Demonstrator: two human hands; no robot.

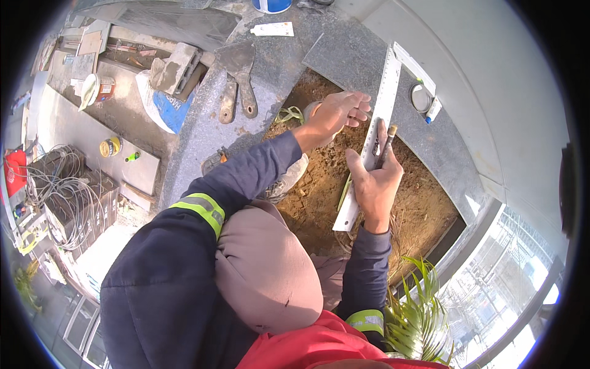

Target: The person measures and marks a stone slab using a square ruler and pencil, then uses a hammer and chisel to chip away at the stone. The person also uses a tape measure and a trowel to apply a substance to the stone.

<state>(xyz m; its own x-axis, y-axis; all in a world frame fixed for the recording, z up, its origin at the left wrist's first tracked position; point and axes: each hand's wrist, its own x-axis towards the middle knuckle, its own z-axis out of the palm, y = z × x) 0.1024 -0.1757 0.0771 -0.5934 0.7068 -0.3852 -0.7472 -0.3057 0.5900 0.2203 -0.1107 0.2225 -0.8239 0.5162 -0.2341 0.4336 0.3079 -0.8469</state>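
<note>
My right hand [378, 190] is closed around the lower part of a white L-shaped carpenter's square [386, 86]. A slim dark pen-like stick with a tan end [391, 135] is tucked between its fingers. The square's long blade slants over bare brown soil [319, 197] and onto a grey stone slab [350, 58]; its short arm rests at the far right. My left hand [332, 120] hovers left of the blade, fingers stretched and slightly bent, apparently holding nothing. Behind it, a round object is mostly hidden. My knee and shoe are beside the soil.
Two scrapers [247, 95] [227, 101] lie on the stone at left, below a white tube [272, 29]. A round coil [421, 98] sits inside the square's corner. Further left are a concrete block [179, 67], a yellow tin [110, 146] and tangled cables [67, 178]. A leafy plant [418, 313] stands near right.
</note>
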